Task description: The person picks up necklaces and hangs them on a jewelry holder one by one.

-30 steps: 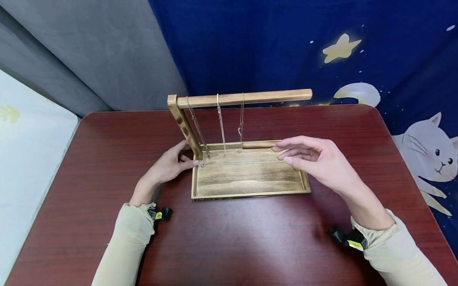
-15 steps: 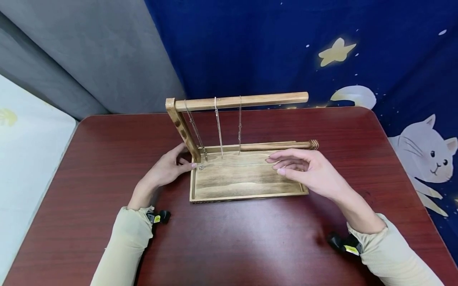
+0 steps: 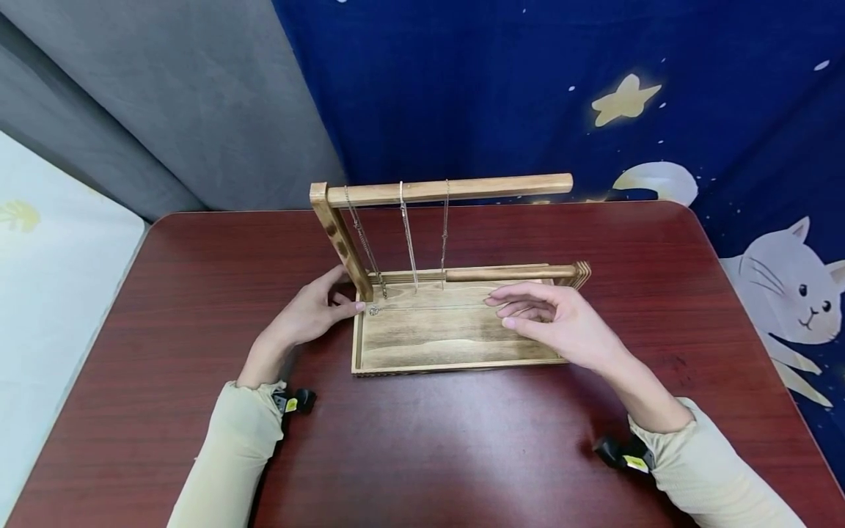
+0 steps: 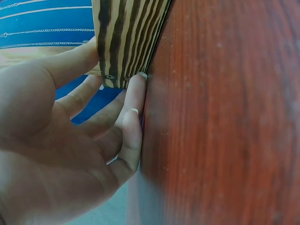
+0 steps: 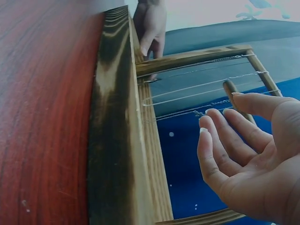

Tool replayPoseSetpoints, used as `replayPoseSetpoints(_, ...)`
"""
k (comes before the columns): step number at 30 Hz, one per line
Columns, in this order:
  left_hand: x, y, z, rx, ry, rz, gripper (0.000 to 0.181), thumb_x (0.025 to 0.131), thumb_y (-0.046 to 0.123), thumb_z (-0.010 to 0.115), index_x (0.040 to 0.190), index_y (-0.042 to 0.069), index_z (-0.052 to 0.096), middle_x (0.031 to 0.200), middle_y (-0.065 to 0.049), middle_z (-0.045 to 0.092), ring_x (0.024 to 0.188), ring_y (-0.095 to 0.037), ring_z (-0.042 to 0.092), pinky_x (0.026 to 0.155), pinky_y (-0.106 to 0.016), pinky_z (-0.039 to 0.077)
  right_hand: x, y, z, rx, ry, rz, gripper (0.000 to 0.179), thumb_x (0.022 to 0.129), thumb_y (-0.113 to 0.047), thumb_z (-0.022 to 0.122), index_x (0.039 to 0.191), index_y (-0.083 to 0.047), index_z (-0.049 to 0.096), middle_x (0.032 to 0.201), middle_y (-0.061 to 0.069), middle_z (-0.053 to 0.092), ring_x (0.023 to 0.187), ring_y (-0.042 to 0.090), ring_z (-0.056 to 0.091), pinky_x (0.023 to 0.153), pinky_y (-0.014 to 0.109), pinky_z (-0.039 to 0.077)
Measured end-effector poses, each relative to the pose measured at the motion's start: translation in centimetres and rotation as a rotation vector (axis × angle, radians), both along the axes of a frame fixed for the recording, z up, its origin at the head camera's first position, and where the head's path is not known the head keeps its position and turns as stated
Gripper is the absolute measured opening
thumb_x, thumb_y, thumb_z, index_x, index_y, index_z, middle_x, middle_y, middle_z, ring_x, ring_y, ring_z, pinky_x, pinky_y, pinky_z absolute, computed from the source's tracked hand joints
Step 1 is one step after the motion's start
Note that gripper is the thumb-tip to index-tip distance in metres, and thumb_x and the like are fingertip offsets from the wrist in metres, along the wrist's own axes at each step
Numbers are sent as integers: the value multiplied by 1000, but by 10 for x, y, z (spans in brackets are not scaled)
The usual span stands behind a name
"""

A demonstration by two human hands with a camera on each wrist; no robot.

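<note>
A wooden jewellery stand [image 3: 462, 352] has a shallow tray base and an upper bar on a left post. Several fine chain necklaces [image 3: 406, 227] hang from the upper bar. My left hand [image 3: 306, 312] holds the stand's left end, thumb on the tray's edge by the post; the left wrist view has thumb and fingers about its striped wooden end [image 4: 126, 42]. Over the tray's right part hovers my right hand [image 3: 557, 319], fingers loosely bent, thumb apart from them, nothing visibly held. A small silvery piece [image 3: 374, 311] lies at the tray's left, with a thin line running right from it.
A lower wooden bar [image 3: 508, 273] runs along the stand's back from a right-hand post [image 3: 581, 273], its free end pointing left. The dark red table [image 3: 422, 455] carries the stand. Behind hang a grey curtain [image 3: 218, 95] and a blue patterned one [image 3: 449, 88].
My right hand has moved left and slightly towards me, uncovering the right end of the lower bar. My left hand keeps its place on the stand. The hanging necklaces sway slightly.
</note>
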State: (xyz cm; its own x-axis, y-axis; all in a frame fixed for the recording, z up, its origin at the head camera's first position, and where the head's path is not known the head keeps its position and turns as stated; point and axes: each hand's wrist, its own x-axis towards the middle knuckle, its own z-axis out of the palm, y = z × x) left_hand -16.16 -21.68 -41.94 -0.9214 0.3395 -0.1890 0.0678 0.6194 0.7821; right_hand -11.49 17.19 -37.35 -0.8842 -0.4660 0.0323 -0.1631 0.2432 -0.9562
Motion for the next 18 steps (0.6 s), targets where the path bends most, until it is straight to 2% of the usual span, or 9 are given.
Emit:
replayPoseSetpoints(10,0,3,-3,10,-2,-10,65,95,23,71,151,16,39,132,-9,58,95,-19,68,88,-42,49,-3,-1,-11,85,24,-19,34,93,-6,70,127,-6,66,117,14,69,100,23,67,80,27,54)
replayPoseSetpoints(13,0,3,-3,13,-2,-14,64,95,23,71,150,16,40,130,-9,59,94,-19,68,86,-40,49,-5,-1,-13,134,24,-43,34,92,-8,71,126,-8,67,115,13,70,98,17,67,78,27,54)
replayPoseSetpoints(18,0,2,-2,23,15,-14,64,95,20,71,150,13,40,129,-9,59,91,-19,67,84,-38,49,-9,-5,-18,155,20,-74,32,91,-9,72,123,-13,69,111,13,71,97,17,67,77,27,54)
